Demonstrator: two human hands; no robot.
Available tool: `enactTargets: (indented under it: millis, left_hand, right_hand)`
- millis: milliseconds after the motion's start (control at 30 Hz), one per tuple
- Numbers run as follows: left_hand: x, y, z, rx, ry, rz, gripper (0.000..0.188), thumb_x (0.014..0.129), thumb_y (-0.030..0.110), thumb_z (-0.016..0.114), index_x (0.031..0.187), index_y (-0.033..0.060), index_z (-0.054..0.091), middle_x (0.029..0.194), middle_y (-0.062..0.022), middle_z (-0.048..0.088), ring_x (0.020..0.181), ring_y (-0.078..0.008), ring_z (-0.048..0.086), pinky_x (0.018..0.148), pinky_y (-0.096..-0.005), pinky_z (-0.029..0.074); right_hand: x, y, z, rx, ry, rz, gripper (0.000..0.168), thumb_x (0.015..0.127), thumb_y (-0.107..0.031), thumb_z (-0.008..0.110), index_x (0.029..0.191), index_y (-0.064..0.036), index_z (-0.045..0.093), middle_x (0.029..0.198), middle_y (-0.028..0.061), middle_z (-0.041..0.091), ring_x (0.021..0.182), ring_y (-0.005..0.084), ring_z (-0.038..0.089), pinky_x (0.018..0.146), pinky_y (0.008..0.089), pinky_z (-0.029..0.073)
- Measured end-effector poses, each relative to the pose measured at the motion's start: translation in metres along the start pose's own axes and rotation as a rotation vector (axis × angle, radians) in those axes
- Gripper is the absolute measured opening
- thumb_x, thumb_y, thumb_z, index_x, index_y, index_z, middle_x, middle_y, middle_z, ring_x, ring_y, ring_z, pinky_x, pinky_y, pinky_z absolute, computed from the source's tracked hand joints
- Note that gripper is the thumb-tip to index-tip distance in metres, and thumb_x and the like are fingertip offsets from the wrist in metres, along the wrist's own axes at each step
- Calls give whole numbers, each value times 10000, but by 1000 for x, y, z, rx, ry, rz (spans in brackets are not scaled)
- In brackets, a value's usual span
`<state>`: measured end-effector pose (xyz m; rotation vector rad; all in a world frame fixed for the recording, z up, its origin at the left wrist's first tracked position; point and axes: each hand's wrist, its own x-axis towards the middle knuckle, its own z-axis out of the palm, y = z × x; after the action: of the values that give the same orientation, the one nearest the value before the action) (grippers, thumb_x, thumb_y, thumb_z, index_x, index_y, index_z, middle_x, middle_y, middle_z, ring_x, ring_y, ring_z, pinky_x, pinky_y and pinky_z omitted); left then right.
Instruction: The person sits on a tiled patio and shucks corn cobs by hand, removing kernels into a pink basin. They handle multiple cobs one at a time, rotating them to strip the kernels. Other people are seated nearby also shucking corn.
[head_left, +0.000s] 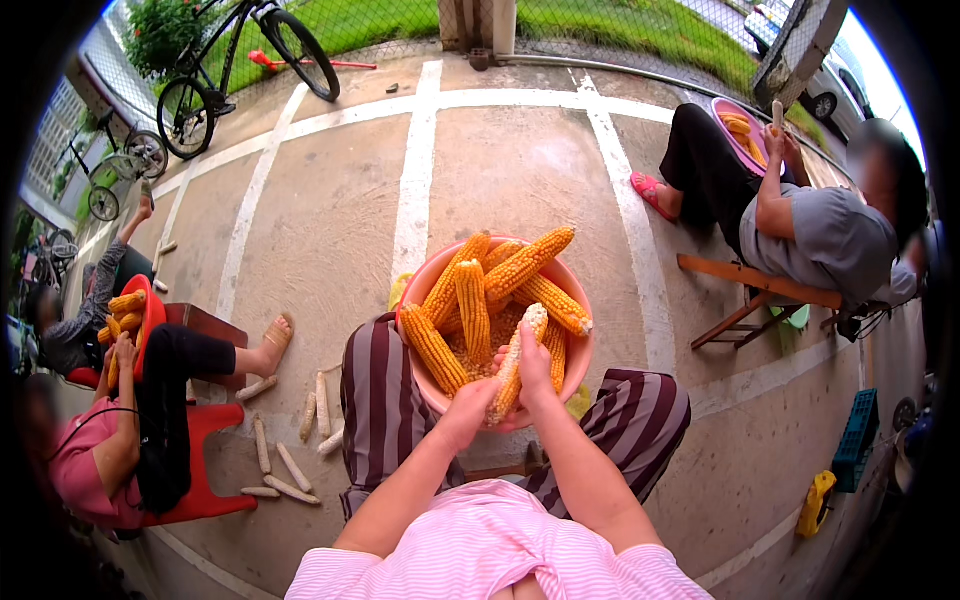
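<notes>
A partly shelled corn cob is held at a slant between my two hands, its upper end pale and bare, its lower end still bearing orange kernels. My left hand grips the lower end. My right hand lies along the cob's right side, thumb near the bare top. Beneath them a pink plastic basin rests between my knees. Whole orange corn cobs lean in it on a layer of loose kernels.
Several bare cobs lie on the concrete at left. A person on a red plastic stool sits at left, another on a wooden seat at right, both holding cobs. A blue-green crate and yellow bag are at far right.
</notes>
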<state>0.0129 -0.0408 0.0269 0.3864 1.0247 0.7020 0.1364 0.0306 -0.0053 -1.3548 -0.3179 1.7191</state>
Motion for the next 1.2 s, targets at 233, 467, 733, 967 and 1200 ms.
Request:
enactTargets:
  millis: [233,467,733,967,1200]
  left_hand:
    - [11,-11,-15,-233,27,0,375,1052,254,340,1232,-22,520,1058,-148,667,819,-241,693,695,-382,622]
    - [13,-11,-23,-387,-114,-50,368,986,155,417,1284,-47,491,1143,-162,641,945,-266,678,821,-398,603]
    - [1,2,-11,-336,-133,-20,329,934,116,464,1226,-24,524,1096,-148,648,920,-236,680,800,-396,602]
    - [8,-5,-19,-314,-170,-9,363,924,107,466,1248,-52,506,1105,-172,657,943,-242,688,813,-393,606]
    - [9,-6,-16,-270,-99,1,348,930,109,460,1236,-47,514,1079,-174,658,884,-245,698,749,-391,621]
  right_hand:
    - [3,1,-1,2,-6,-28,504,959,-500,543,1005,0,508,813,119,608,640,208,622,582,354,567]
    - [8,3,-5,-36,-11,-44,479,972,-478,522,1011,-1,519,817,124,612,662,221,626,592,367,562]
    - [5,0,-3,-21,6,-61,465,973,-468,522,1007,-5,507,807,115,606,642,211,618,585,359,561]
    - [3,0,0,-49,24,-78,467,973,-478,524,994,-12,493,796,106,599,619,196,610,562,338,560]
    - [5,2,-3,-62,1,-59,468,966,-459,545,1015,-5,441,830,117,584,643,188,613,538,331,549]
